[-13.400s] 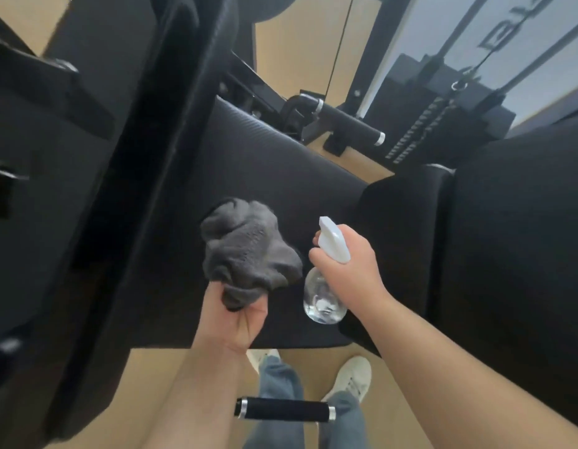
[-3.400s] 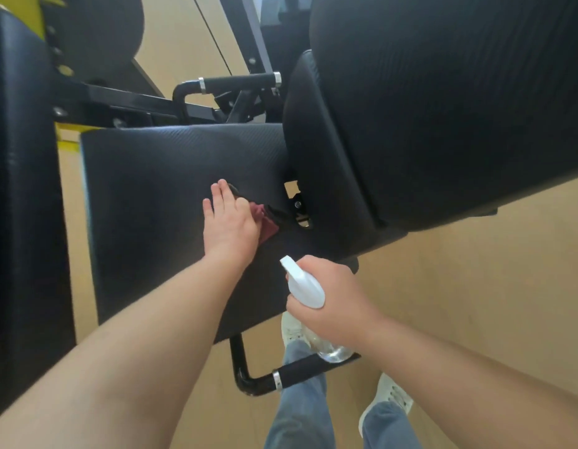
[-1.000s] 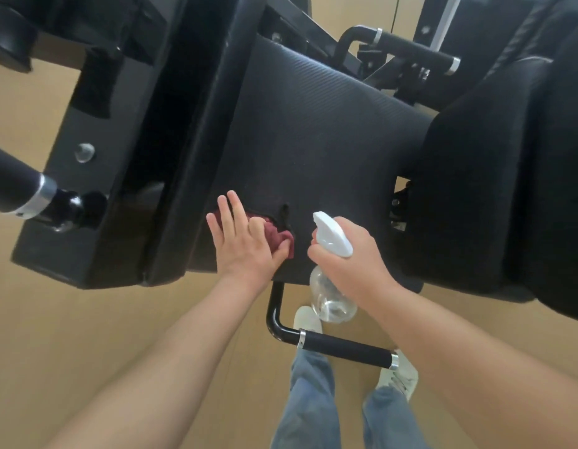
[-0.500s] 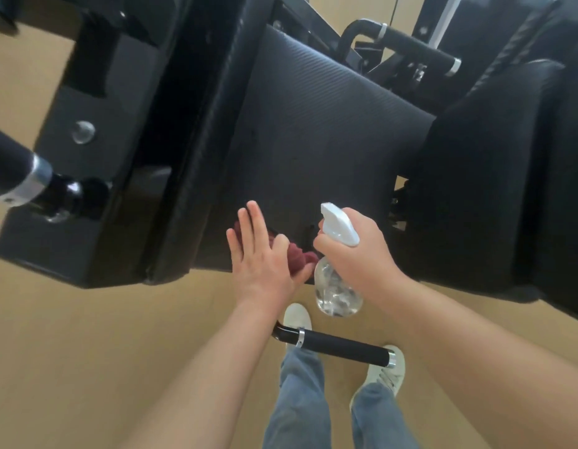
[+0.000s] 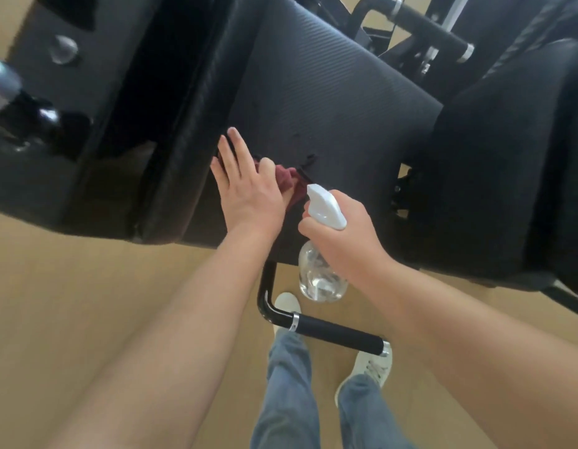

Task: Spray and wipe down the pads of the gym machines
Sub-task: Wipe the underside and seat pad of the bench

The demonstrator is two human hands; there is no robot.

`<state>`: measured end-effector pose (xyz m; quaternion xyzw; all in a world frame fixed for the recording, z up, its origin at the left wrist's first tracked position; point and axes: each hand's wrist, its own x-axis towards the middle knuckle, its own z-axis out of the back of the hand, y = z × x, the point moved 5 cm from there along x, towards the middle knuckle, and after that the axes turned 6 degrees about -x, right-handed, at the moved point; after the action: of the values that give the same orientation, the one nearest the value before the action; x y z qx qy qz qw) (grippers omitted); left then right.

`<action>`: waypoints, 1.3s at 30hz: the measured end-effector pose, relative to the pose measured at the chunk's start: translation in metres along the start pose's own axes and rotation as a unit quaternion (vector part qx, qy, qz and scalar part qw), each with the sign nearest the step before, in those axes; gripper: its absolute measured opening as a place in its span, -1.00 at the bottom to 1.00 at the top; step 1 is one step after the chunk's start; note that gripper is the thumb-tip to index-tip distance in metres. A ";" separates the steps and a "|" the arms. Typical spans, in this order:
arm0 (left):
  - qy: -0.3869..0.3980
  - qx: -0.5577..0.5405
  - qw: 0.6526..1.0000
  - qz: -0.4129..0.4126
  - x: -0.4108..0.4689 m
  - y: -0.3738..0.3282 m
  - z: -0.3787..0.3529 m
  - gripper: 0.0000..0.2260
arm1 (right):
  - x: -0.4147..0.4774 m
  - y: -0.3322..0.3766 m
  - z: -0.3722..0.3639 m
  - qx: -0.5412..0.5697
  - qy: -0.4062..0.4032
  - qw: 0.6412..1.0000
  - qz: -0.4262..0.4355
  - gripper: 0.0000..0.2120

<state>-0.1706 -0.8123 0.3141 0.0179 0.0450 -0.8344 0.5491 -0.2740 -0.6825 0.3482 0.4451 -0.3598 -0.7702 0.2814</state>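
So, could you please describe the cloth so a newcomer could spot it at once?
Find the big black ribbed pad mid-view. Near its lower edge the left hand lies flat, with the cloth bunched under it by the thumb. It is the only dark red thing, just beside the white-topped bottle in the right hand.

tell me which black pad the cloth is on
The ribbed middle pad: the left hand presses the dark red cloth onto its near end. The darker pad to its right has no hand on it.
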 end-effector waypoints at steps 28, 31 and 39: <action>0.001 0.006 1.000 0.003 -0.046 0.008 0.025 -0.77 | -0.007 -0.001 0.020 -0.024 0.035 0.998 0.053 -0.85; 0.014 -0.002 1.000 0.003 -0.044 0.008 0.019 -0.68 | -0.009 0.009 0.021 -0.046 0.055 0.995 0.070 -0.84; 0.101 0.027 0.994 0.029 -0.015 -0.007 0.017 -0.74 | 0.008 0.038 0.011 -0.056 0.088 0.990 0.096 -0.80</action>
<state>-0.1707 -0.7969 0.3322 0.1177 0.0772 -0.8127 0.5654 -0.2828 -0.7078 0.3788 0.4584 -0.3309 -0.7164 0.4088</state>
